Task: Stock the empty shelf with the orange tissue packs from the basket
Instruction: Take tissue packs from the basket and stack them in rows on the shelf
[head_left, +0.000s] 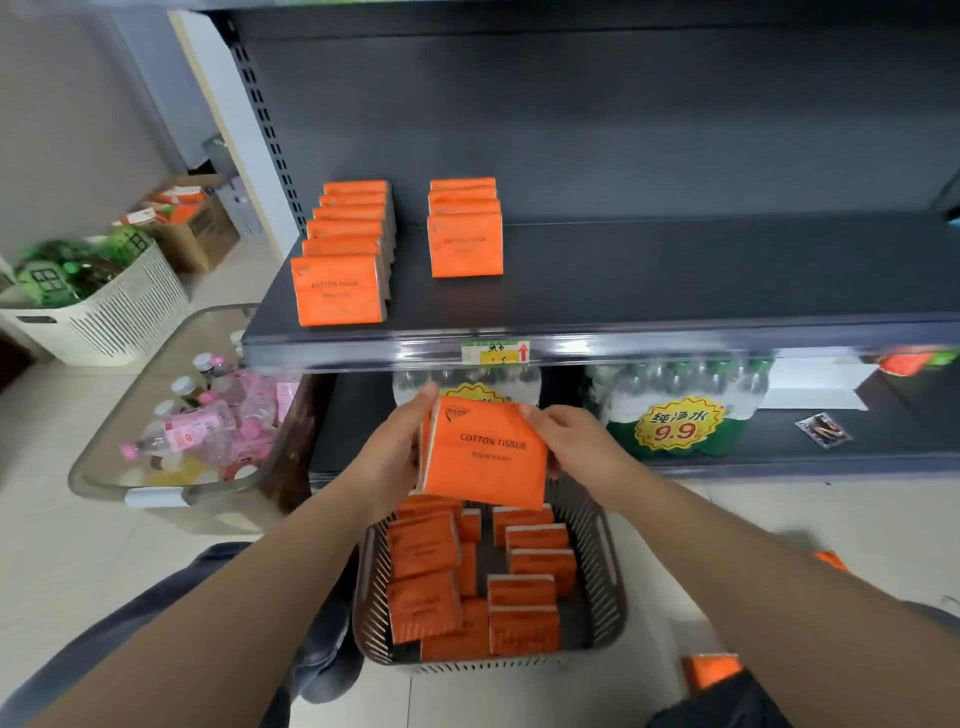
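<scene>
Dark shelf (675, 270) stood mostly bare. The left hand (395, 452) and right hand (576, 447) together gripped a tissue pack (483, 452) above the basket (605, 566). Pushed in carelessly, it could have toppled the shorter row (465, 244) standing upright there.

Packs (340, 291) on shelf (675, 270) — basket (605, 561) below

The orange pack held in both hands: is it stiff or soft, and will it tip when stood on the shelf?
Probably soft and light: the pack reads cotton tissue, and the left hand and right hand hold it by its edges. Tipping seems unlikely: shelf packs stand upright.
</scene>
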